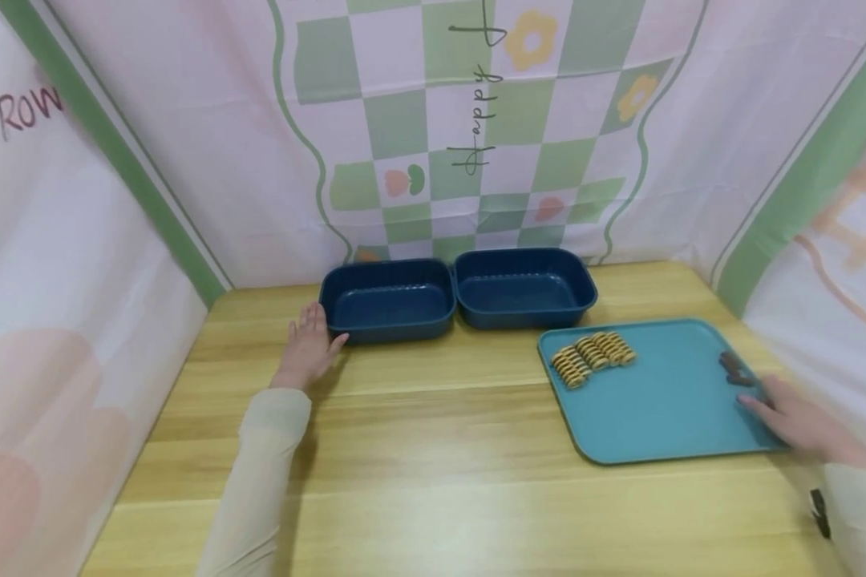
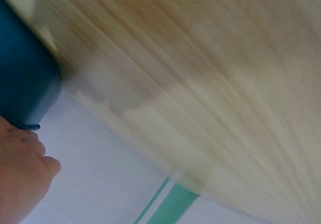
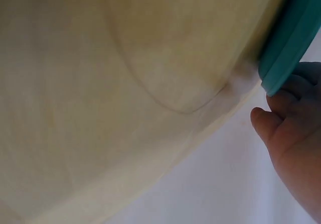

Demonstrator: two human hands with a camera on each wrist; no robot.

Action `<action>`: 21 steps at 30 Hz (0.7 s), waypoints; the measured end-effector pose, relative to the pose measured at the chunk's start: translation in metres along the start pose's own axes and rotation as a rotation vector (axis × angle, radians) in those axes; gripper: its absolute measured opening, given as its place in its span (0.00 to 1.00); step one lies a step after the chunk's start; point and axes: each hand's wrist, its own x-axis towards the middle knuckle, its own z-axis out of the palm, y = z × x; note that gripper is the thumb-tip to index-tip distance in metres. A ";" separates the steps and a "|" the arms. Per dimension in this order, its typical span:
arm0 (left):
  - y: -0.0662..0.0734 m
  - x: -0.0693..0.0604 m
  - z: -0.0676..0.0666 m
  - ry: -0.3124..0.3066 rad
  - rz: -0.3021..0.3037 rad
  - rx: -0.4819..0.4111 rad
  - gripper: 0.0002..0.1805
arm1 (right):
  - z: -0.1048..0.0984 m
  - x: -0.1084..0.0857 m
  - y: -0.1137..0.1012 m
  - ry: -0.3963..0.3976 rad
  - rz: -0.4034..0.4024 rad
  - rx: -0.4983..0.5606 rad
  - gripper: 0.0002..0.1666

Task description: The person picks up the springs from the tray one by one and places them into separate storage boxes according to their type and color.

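- Reading the table [image 1: 404,457] as a clock from my remote seat, I see the left bin [image 1: 400,331] at eleven and the right bin [image 1: 527,319] at one, side by side.
- The tray [image 1: 664,409] lies flat at three, its upper left corner just by the right bin's near wall.
- I see the left hand [image 1: 303,349] at the left bin's nine o'clock: fingers straight against the outer end, thumb spread toward the near corner, pinching nothing.
- The right hand [image 1: 801,417] is at the tray's four o'clock, thumb spread apart and over the rim, fingers extended outside; blur leaves me unsure how firmly it touches.
- On the tray I see striped cookies [image 1: 597,354] in rows at ten, dark pieces [image 1: 734,369] at two.
- I judge the tray light, stiff and rather slick; its low rim is best held at three and nine, level, since the loose food could slide.
- I expect the bins to be light and stiff too, best held by both end walls.
- I'd treat the cookies as brittle: a soft pinch at the sides.
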 end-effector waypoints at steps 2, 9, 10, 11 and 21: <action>0.000 0.000 0.000 0.008 0.001 0.004 0.43 | -0.001 0.000 -0.001 -0.029 0.025 0.021 0.19; -0.001 -0.001 0.002 0.019 0.013 0.025 0.43 | -0.001 -0.001 -0.001 -0.099 0.096 0.045 0.31; -0.001 -0.001 0.002 0.019 0.014 0.026 0.43 | -0.001 -0.001 -0.002 -0.105 0.105 0.047 0.33; -0.001 -0.001 0.002 0.017 0.013 0.027 0.43 | -0.001 -0.001 -0.003 -0.111 0.109 0.051 0.34; 0.001 -0.002 -0.002 -0.045 -0.010 0.001 0.44 | 0.000 0.000 -0.027 -0.128 0.018 0.064 0.37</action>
